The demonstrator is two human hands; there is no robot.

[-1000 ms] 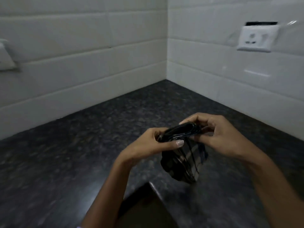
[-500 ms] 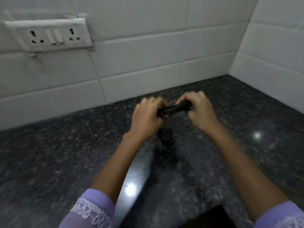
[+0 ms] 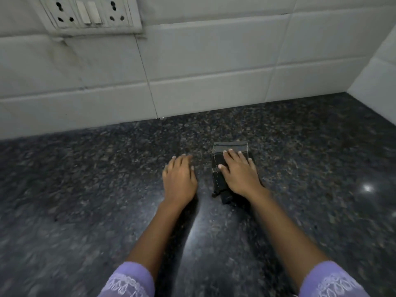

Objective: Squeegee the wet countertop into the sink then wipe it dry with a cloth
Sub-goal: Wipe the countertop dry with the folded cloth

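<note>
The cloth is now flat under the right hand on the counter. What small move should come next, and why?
Probably slide the right hand sideways, pressing the folded cloth along the dark countertop. The palm already lies flat on the cloth near the tiled wall, and the left hand rests bare beside it, so wiping can begin.

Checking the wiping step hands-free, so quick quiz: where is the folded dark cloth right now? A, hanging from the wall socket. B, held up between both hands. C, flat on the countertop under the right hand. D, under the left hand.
C: the right hand lies palm-down on the cloth on the countertop; the left hand rests beside it, on bare stone.
</note>
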